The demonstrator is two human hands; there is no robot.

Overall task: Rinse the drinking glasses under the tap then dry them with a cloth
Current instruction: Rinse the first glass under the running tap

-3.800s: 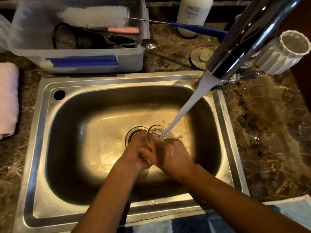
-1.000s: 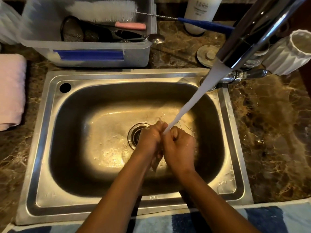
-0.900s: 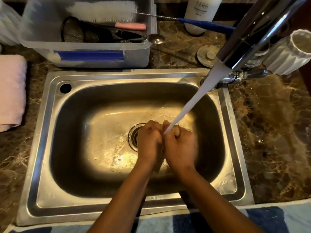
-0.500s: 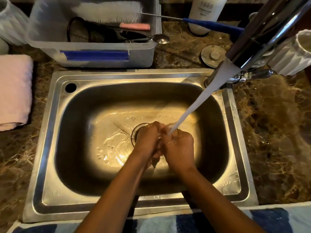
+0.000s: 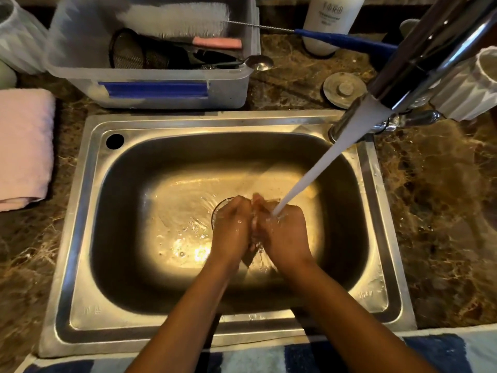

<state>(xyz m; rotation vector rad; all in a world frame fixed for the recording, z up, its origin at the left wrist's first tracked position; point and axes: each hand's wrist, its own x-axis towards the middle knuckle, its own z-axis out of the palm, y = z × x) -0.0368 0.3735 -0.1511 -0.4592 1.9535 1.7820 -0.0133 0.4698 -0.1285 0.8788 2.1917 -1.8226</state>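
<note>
My left hand and my right hand are pressed together low in the steel sink, above the drain. Both are closed around a clear drinking glass. Only a sliver of it shows between the palms. A white stream of water falls slanting from the chrome tap and lands on my right hand's knuckles. A folded pink cloth lies on the counter left of the sink.
Behind the sink stands a plastic tub holding a bottle brush, a strainer and a spoon. A white bottle, a metal sink plug and a white ribbed cup sit at the back right. A blue-and-white towel lies along the front edge.
Earlier the glass's rim showed upright under the stream. Since then my hands have closed around it and hide it, staying in the water above the drain.
</note>
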